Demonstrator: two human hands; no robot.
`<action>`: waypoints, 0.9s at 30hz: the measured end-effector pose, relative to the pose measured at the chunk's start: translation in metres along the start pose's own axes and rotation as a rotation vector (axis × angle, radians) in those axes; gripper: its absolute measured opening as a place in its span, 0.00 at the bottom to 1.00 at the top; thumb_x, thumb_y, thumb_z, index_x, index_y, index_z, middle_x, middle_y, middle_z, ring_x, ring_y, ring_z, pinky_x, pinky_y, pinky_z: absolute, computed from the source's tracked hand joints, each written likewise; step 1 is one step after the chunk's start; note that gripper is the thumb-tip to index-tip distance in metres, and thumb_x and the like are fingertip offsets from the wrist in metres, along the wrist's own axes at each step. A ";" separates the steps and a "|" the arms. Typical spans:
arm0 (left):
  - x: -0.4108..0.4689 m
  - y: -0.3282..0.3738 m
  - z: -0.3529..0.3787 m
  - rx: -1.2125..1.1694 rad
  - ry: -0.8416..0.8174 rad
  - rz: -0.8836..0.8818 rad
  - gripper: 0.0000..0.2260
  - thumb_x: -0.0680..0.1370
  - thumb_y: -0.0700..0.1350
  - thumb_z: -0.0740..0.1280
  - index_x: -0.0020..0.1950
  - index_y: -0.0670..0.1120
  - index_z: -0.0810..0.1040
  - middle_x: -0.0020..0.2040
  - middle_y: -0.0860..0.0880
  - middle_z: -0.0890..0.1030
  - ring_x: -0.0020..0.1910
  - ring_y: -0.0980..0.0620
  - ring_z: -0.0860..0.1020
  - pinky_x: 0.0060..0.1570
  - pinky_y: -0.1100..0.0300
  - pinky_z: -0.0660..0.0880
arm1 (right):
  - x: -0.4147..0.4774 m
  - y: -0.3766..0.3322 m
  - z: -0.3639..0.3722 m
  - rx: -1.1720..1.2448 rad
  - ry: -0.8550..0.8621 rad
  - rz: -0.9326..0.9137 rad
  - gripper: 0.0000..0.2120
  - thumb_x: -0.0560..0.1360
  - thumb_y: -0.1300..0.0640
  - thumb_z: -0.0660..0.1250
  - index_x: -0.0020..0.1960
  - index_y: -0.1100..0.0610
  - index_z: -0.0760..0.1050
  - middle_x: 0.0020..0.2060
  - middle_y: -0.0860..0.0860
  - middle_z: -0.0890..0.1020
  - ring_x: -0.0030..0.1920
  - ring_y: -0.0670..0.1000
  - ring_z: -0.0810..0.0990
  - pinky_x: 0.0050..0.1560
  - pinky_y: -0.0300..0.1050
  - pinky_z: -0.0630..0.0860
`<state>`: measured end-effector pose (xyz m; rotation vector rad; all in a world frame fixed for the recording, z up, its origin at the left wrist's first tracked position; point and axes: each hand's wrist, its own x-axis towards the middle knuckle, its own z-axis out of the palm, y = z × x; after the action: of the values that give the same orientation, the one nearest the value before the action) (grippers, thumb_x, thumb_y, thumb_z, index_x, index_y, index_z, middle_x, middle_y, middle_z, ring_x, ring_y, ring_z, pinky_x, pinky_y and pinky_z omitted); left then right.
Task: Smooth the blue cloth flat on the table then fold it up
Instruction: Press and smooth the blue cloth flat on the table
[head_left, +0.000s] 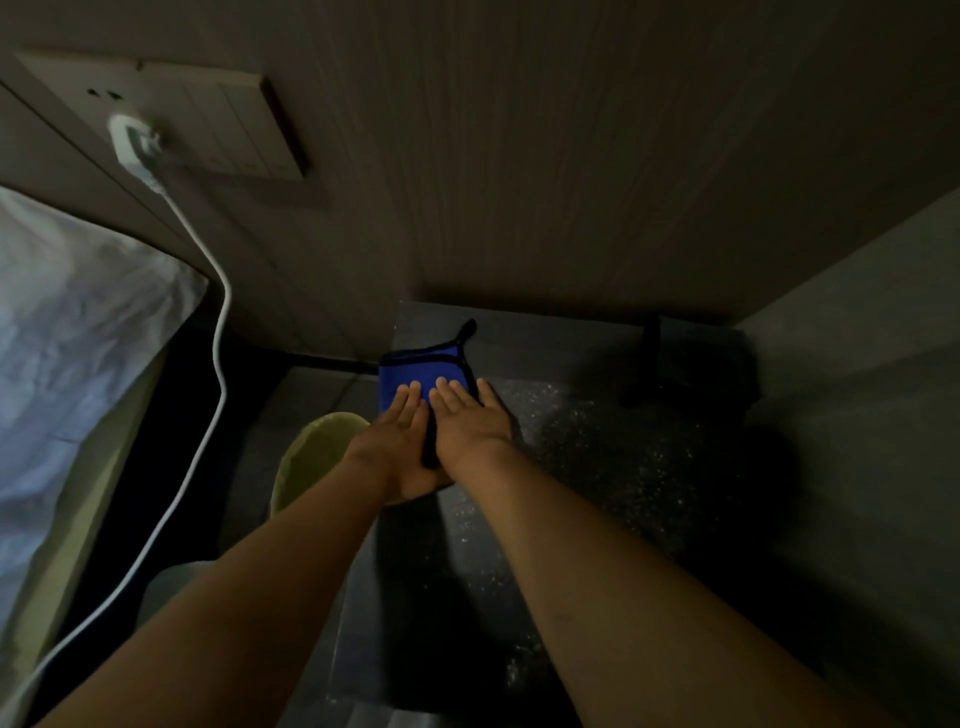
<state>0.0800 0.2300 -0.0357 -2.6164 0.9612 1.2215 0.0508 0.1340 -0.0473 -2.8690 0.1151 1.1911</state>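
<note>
Both hands lie palm-down on the blue cloth (423, 371), which sits at the far left corner of the dark speckled table (597, 467), close to the wall. The left hand (397, 441) and the right hand (470, 426) are side by side, nearly touching, with fingers extended and held close together, pressing flat rather than pinching anything. The cloth looks small and compact, with a dark trim and a dark loop (465, 332) pointing toward the wall; whether it is already folded once or only bunched is hard to tell in this dim light. My guess is that this is a smoothing or crease-pressing step.

The main risk is the left edge. The cloth lies right at it, and the left hand seems partly over it, so a sideways stroke could push the fabric off toward the pale green bin (317, 457) below. Pressing with both palms in the middle could also trap a wrinkle under the hands instead of driving it outward. The poor light makes misaligned edges easy to miss. A white cable (218, 364) hangs well apart, left of the table.
</note>
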 end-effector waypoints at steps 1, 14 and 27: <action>0.001 0.000 0.000 0.003 -0.002 -0.005 0.48 0.74 0.67 0.60 0.77 0.41 0.37 0.78 0.41 0.36 0.77 0.45 0.38 0.74 0.53 0.43 | 0.000 0.001 0.000 0.004 0.000 -0.004 0.35 0.80 0.51 0.56 0.78 0.56 0.38 0.78 0.52 0.39 0.78 0.51 0.39 0.76 0.56 0.36; 0.021 0.071 0.000 0.081 0.012 0.057 0.48 0.74 0.68 0.58 0.77 0.42 0.36 0.78 0.41 0.36 0.77 0.46 0.37 0.74 0.53 0.41 | -0.018 0.065 0.025 0.023 -0.014 0.080 0.39 0.79 0.50 0.60 0.78 0.55 0.36 0.78 0.52 0.38 0.78 0.51 0.38 0.75 0.56 0.37; 0.043 0.135 0.008 0.115 0.036 0.151 0.48 0.73 0.68 0.59 0.77 0.42 0.36 0.78 0.42 0.36 0.77 0.46 0.37 0.74 0.53 0.41 | -0.048 0.134 0.054 0.143 0.028 0.147 0.35 0.81 0.50 0.55 0.78 0.54 0.37 0.78 0.49 0.38 0.78 0.47 0.39 0.76 0.53 0.36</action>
<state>0.0174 0.1037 -0.0490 -2.5253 1.2164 1.1153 -0.0321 0.0064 -0.0515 -2.7936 0.4009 1.1140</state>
